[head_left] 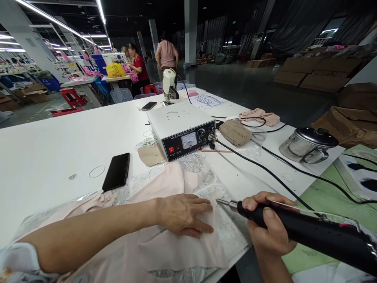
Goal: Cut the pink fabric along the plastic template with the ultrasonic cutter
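Note:
My left hand lies flat with fingers spread on pale pink fabric, pressing it against a clear, scuffed sheet on the table. In my right hand is a black ultrasonic handpiece, fingers wrapped round its barrel. Its slim metal tip points left, at the fabric's edge just beyond my left fingertips. Whether the tip touches the cloth I cannot tell. A black cable runs to a white control box with a dial and a red switch.
On the white table lie a black phone, thin loops, brown card patterns and a lidded steel mug. A second phone lies behind, near a cream machine. Two people are farther back.

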### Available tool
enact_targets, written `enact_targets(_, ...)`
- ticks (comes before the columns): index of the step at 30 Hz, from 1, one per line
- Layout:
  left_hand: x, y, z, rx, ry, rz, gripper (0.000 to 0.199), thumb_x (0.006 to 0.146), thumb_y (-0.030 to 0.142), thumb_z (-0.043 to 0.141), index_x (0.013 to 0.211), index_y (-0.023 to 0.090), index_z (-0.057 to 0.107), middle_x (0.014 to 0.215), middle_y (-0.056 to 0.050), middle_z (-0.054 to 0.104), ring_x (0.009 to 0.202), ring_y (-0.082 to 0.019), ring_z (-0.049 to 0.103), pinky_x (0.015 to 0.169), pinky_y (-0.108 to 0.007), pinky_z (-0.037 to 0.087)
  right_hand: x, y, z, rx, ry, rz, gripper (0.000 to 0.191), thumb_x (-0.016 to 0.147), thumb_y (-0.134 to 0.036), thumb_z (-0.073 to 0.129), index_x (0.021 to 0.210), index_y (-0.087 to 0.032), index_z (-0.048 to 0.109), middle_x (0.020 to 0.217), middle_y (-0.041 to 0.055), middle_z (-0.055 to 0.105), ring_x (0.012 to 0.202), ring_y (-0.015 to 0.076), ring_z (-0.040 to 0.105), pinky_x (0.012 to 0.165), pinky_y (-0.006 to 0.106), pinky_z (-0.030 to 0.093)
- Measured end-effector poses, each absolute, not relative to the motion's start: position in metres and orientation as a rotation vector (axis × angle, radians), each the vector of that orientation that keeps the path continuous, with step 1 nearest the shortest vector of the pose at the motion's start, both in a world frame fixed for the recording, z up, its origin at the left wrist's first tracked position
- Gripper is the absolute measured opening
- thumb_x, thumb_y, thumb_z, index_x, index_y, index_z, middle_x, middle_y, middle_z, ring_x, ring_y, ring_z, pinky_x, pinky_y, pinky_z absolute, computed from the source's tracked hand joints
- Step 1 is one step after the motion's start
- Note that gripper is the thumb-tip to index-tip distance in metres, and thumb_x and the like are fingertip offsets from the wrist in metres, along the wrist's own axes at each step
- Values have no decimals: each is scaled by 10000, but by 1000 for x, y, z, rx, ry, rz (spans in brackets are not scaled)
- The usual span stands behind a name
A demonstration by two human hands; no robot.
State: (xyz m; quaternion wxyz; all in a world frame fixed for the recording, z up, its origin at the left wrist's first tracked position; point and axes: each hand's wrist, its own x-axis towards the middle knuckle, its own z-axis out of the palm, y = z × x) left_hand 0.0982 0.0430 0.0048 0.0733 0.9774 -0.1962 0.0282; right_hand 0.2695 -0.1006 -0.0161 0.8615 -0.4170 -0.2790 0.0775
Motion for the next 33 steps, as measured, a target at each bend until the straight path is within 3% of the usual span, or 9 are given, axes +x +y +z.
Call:
enact_targets(8, 102, 46, 9, 2928, -666, 54, 339, 941, 390, 601, 1225, 218, 672, 1218, -137, 600, 1322, -287, 477, 1114, -337, 393, 272, -97, -15, -892, -587, 168, 151, 723, -213, 629, 862, -199, 571, 785, -9, 546, 595, 135, 548, 505, 313, 509)
enact_targets(18, 106, 46, 14, 2963, -701, -77, 348, 951, 398, 579, 1243, 231, 665, 1136, -117, 630, 1281, -289, 518, 1066, -325, 443, 271, -97, -8, -878, -563, 179, 158, 707, -211, 609, 860, -203, 574, 742, -16, 560, 537, 130, 528, 487, 316, 494)
enact_targets(26, 106, 45, 15, 2968, -670, -204, 375, 972, 409, 536, 1289, 236, 635, 1177, -117, 602, 1326, -297, 467, 1096, -330, 399, 268, -108, -1, -858, -569, 254, 140, 702, -226, 622, 836, -197, 595, 718, -9, 547, 518, 126, 519, 446, 309, 479)
enact_targets(33, 105, 46, 11, 2955, -683, -91, 356, 953, 395, 575, 1260, 233, 654, 1154, -118, 613, 1301, -299, 495, 1081, -332, 414, 267, -107, -2, -860, -608, 272, 139, 718, -226, 624, 851, -193, 595, 725, -5, 564, 504, 123, 531, 457, 314, 485)
